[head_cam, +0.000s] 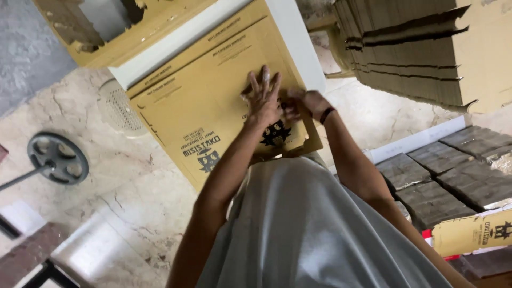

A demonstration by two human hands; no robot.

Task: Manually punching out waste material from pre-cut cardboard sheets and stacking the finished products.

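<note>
A flat, unfolded brown cardboard box (pixel 213 101) with dark printed marks lies in front of me on a white board (pixel 296 37). My left hand (pixel 264 98) presses flat on its right part, fingers spread. Beside it, my right hand (pixel 303 101), with a dark band on the wrist, has its fingers curled on the box's right edge. Both hands almost touch. My grey shirt (pixel 309 229) fills the lower middle of the view.
A tall stack of flat cardboard sheets (pixel 416 48) stands at upper right. Dark bundled stacks (pixel 453 170) and another printed brown box (pixel 474 232) lie lower right. On the marble floor at left are a white round grille (pixel 120 109) and a black wheel on a rod (pixel 56 157).
</note>
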